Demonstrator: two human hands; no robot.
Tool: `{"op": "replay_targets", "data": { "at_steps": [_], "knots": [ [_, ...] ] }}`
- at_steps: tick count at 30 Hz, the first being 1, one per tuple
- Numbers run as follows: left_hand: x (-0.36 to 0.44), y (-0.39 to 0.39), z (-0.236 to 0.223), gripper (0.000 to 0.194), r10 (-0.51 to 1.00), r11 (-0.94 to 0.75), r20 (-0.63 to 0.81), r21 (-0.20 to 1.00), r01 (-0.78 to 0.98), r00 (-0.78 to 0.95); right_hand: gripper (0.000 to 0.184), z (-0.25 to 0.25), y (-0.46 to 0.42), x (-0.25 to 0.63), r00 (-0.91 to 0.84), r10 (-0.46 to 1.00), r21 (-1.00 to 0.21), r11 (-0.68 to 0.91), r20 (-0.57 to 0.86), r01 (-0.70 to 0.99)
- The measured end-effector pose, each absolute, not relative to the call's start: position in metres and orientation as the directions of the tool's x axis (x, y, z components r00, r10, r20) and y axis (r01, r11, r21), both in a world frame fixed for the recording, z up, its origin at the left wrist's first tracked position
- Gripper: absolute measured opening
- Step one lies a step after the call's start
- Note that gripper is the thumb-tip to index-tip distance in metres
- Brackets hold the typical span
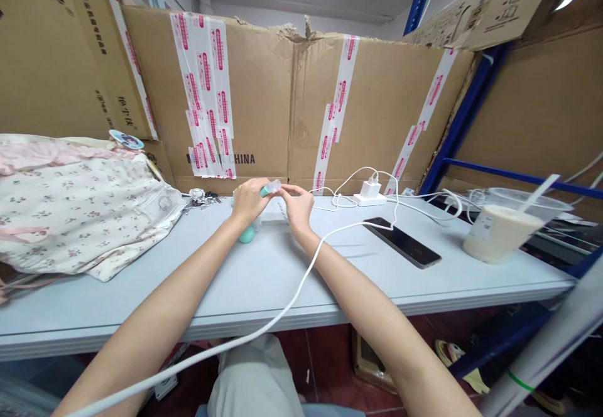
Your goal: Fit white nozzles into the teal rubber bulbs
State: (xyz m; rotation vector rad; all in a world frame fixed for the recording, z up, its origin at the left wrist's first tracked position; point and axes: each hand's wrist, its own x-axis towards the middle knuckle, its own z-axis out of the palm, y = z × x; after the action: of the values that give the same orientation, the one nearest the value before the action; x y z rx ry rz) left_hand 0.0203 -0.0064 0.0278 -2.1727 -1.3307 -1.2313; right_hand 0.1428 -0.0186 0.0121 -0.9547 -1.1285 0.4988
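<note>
While the left hand [249, 205] closes round a teal tube [267, 189], the right hand [298, 206] meets it at the clear tip [273, 186], thumb and fingers drawn close together. Whether those fingertips pinch the tip or something tiny beside it, I cannot tell. The tube is raised above the surface [226, 297], slanting up toward the right hand; that angle probably leaves the tip free for the other fingers, with the left hand as the steady side. Both forearms reach well in over the front edge, perhaps to keep the work straight ahead.

Just below the left hand is a rounded teal piece [246, 235]; whether it joins the tube is hidden. Between the hands lies something pale, too unclear to name.

Farther out, a white cable [282, 314] runs in front of the right forearm and up toward the plug [371, 189] on the power strip [370, 200], likely set at the back so that it takes up little working room. To the right lie a phone [402, 241] and, beyond it, a cup [499, 232] with a straw [539, 192], seemingly kept aside. At the left, a floral bag [89, 203] lies near some keys [205, 200]. Taped cardboard [264, 103] stands behind, perhaps as a screen.
</note>
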Motion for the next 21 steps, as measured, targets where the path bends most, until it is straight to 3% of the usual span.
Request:
{"op": "replay_targets", "data": {
  "at_steps": [8,16,21],
  "knots": [
    [0.019,-0.006,0.028,0.035,0.547,-0.538,0.804,0.125,0.834,0.232,0.011,0.013,-0.02,0.141,0.391,0.747,-0.823,0.565,0.538,0.053],
    [0.017,-0.004,0.028,0.025,0.512,-0.551,0.808,0.048,0.833,0.291,0.021,0.009,-0.006,0.148,0.254,0.849,-0.824,0.518,0.463,-0.229],
    [0.016,-0.004,0.028,0.022,0.509,-0.559,0.796,0.014,0.829,0.329,0.025,0.01,-0.005,0.15,0.237,0.87,-0.814,0.49,0.433,-0.313]
  ]
}}
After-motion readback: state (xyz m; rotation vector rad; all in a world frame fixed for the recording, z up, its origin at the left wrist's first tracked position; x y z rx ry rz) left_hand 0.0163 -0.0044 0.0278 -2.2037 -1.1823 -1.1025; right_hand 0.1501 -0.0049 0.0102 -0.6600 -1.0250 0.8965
